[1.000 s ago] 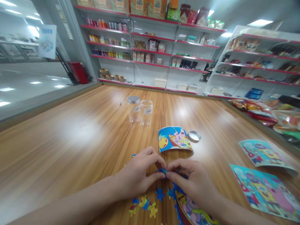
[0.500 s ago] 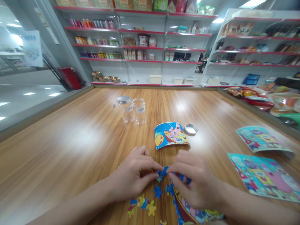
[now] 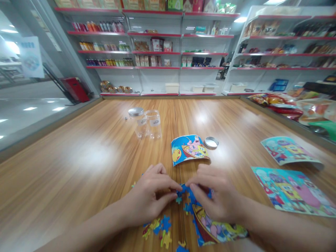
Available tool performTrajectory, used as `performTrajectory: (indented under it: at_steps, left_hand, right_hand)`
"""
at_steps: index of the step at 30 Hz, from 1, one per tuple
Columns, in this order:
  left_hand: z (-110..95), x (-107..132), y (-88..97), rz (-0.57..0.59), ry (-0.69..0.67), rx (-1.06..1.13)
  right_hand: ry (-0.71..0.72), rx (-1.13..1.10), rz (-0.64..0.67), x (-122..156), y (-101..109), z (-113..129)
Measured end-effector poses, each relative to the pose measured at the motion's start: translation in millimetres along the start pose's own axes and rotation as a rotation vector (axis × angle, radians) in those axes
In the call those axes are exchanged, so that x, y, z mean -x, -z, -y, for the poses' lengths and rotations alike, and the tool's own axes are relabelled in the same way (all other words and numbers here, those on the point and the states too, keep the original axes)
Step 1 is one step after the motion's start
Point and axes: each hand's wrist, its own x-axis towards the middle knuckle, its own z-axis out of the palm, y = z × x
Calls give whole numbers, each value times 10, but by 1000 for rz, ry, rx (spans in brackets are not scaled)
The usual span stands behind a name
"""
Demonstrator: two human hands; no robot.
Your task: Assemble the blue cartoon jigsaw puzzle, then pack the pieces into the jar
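Note:
A partly joined jigsaw puzzle (image 3: 210,229) with a brown boat on blue lies at the table's front, partly under my right hand (image 3: 215,196). Its thumb and fingers close on a blue puzzle piece (image 3: 184,189) at the puzzle's upper left edge. My left hand (image 3: 154,196) pinches at the left side of that same blue piece. Loose puzzle pieces (image 3: 165,224), yellow and blue, are scattered below my left hand. Beyond both hands lies a curled picture card (image 3: 190,149) with a matching boat scene.
Two clear jars (image 3: 153,124) stand farther back, one with a silver lid. A loose jar lid (image 3: 211,142) lies right of the card. Two more cartoon sheets (image 3: 294,190) lie at the right. Stocked shelves (image 3: 154,68) rise behind the wooden table (image 3: 78,157).
The view has shifted slightly. A blue piece that lay below the hands now sits among the loose pieces lower left. Both hands stay together at the blue piece by the puzzle's edge.

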Motion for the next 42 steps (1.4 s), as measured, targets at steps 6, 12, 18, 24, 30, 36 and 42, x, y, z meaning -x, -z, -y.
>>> performTrajectory:
  at_steps: [6,12,18,24,30,36,42]
  left_hand:
    - [-78,8,-46,30,-29,-35]
    - [-100,16,-58,9,25,-27]
    - [-115,49,-65,-53,160,28]
    - [-82,37,-81,-93,210,130]
    - [-108,43,-136,-89,225,223]
    - [-168,44,-98,-114,201,189]
    - [-129,17,-98,-187,136,112]
  right_hand:
    - [-96,-38,-70,-28,-1,-96]
    - [-66,-78,-14,-31,-37,-91]
    - [36,-108,56,-26,-54,-95]
    - [132,-165,78,-32,-53,-104]
    - [197,-237,80,-64,-62,-144]
    - [49,-276,70,-34,-42,-89]
    - [-57,-216,-9,-23,-59,-111]
